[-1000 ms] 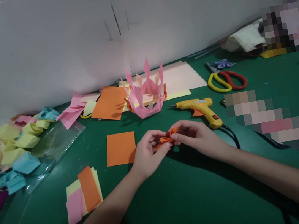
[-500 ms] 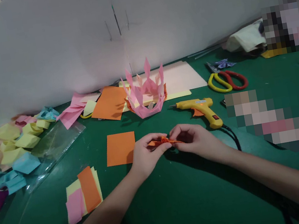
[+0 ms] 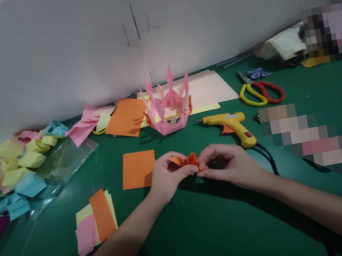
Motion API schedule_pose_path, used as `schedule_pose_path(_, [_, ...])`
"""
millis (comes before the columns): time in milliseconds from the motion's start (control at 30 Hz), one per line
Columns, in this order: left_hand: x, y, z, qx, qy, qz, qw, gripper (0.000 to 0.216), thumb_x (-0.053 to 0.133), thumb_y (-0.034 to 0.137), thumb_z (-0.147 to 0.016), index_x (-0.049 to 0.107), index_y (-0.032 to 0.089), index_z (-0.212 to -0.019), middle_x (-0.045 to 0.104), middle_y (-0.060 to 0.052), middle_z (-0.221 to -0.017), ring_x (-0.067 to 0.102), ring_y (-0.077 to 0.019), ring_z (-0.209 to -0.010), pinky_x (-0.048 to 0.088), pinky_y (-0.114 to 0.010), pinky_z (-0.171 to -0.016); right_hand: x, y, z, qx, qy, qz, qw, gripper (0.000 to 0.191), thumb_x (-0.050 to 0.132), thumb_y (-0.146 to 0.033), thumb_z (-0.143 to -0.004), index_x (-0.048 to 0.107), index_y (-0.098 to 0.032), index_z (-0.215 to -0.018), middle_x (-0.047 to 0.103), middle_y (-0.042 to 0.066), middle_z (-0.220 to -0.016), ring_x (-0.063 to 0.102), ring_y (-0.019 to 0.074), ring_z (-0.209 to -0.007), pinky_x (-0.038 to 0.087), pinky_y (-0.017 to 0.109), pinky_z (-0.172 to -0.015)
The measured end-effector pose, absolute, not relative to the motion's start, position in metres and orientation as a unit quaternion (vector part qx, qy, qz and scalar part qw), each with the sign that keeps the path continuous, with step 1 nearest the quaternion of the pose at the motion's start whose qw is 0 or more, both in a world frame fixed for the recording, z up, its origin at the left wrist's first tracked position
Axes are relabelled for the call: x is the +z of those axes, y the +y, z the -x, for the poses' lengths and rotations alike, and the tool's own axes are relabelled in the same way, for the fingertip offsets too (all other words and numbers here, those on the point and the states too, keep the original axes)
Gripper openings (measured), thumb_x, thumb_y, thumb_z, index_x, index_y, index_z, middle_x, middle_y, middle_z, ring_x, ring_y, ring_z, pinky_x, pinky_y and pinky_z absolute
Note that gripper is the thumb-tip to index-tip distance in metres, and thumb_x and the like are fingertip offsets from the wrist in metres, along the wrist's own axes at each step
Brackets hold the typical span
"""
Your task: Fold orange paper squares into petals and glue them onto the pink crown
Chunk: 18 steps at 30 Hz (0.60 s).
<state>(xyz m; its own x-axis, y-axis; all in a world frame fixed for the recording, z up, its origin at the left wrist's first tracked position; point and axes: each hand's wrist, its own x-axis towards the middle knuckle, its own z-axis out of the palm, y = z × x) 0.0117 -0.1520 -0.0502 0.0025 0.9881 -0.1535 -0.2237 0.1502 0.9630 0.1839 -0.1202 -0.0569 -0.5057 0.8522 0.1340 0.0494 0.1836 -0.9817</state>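
Between my two hands is a small folded orange paper piece [image 3: 191, 159] with pleats standing up near its middle. My left hand [image 3: 169, 176] pinches its left part between thumb and fingers. At its right end, the thumb and forefinger of my right hand [image 3: 225, 162] close on the paper. A square orange sheet [image 3: 138, 169] lies on the table just left of my left hand. Behind my hands stands a pink paper crown [image 3: 169, 119] with pointed tips and some orange paper at its sides.
A yellow glue gun [image 3: 233, 123] with a black cord lies right of the crown. Scissors [image 3: 260, 90] rest beyond it. Paper strips [image 3: 102, 215] lie at left front, and folded paper pieces [image 3: 14, 162] are heaped far left. A pale wall [image 3: 78, 51] bounds the table's back.
The orange paper has been tilted so its pleats now show more upright. My right hand has shifted its pinch slightly lower at the paper's right end.
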Motion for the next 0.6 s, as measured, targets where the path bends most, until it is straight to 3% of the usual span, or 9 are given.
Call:
schedule_pose_path(333, [-0.0508,-0.1507,-0.0126,0.511,0.472,-0.356,0.623,0.039,0.086,0.028,-0.047,0.057,0.015,-0.069,0.065,0.003,-0.061,0.062,-0.0095,-0.054,0.054,-0.027,-0.063,-0.0612,-0.1158,-0.1826,0.585,-0.643,0.347,0.352,0.028,0.075,-0.044,-0.066,0.063,-0.019,-0.070,0.068,0.004,-0.075,0.063,0.0158,-0.069,0.053,0.029,-0.064])
schedule_pose_path(600, [-0.0544,-0.1514,-0.0122,0.516,0.440,-0.318,0.662,0.055,0.086,0.016,-0.048,0.057,0.018,-0.094,0.068,0.001,-0.075,0.065,-0.0110,-0.067,0.053,-0.025,-0.068,-0.0604,-0.1137,-0.1799,0.649,-0.572,0.349,0.360,0.040,0.078,-0.043,-0.062,0.056,-0.021,-0.086,0.068,0.000,-0.070,0.063,0.0142,-0.064,0.053,0.029,-0.062])
